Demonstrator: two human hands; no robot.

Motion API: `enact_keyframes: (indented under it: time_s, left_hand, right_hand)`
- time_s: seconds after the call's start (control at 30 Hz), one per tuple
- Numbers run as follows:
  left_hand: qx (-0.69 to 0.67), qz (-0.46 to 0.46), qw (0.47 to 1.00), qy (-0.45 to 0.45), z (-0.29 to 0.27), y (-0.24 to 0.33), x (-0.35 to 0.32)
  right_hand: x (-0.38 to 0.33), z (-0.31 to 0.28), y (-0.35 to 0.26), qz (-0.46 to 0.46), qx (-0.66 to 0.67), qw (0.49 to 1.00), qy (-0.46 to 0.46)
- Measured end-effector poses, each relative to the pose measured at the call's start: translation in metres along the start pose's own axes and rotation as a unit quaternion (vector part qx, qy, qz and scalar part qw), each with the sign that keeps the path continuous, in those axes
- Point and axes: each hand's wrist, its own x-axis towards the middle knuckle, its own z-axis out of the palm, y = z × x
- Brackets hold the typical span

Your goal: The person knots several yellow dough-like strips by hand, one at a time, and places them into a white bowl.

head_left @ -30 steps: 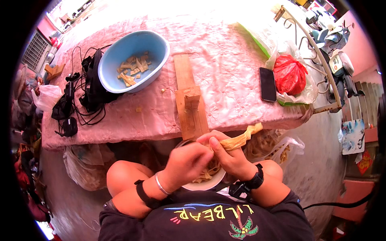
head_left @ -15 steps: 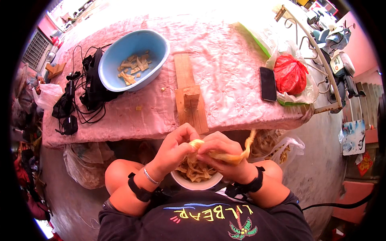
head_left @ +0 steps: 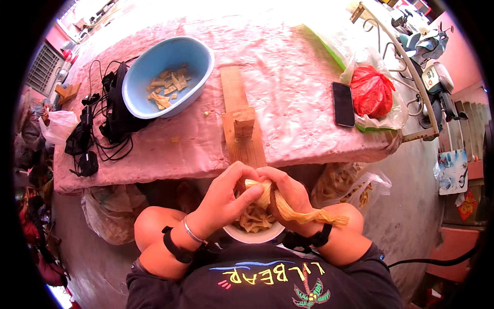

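Observation:
Above a white bowl (head_left: 247, 238) between my knees, I hold a long, soft, pale yellow strip (head_left: 314, 216) with lengthwise creases. My left hand (head_left: 222, 194) pinches its folded end between thumb and fingers. My right hand (head_left: 292, 194) is closed on the same strip close by, and the thumbs are near each other. The strip's loose tail hangs over the right hand toward the wrist. Below, several tan folded pieces (head_left: 256, 219) fill the bowl, partly hidden by my hands. Some fingertips cannot be seen.
On the pink-covered table (head_left: 293, 139) stand a blue basin (head_left: 198, 95) with tan pieces, a wooden stand (head_left: 242, 141), black cables and devices (head_left: 87, 131), a phone (head_left: 343, 104) and a red plastic bag (head_left: 371, 92). Filled plastic bags (head_left: 110, 211) sit under the table edge.
My right hand has turned and come closer to the left. The strip's tail, earlier raised beside the right hand, now lies down across it toward the wrist.

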Motion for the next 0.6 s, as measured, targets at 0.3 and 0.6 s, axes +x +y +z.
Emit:
enact_keyframes:
  time_s: [0.3, 0.6]
  left_hand:
    - [0.059, -0.032, 0.998, 0.003, -0.031, 0.01, -0.004]
    - [0.219, 0.048, 0.972, -0.076, -0.017, 0.02, 0.006]
  right_hand:
    - [0.019, -0.023, 0.006, -0.075, -0.18, 0.98, -0.027]
    - [0.01, -0.019, 0.004, -0.071, -0.162, 0.98, -0.094]
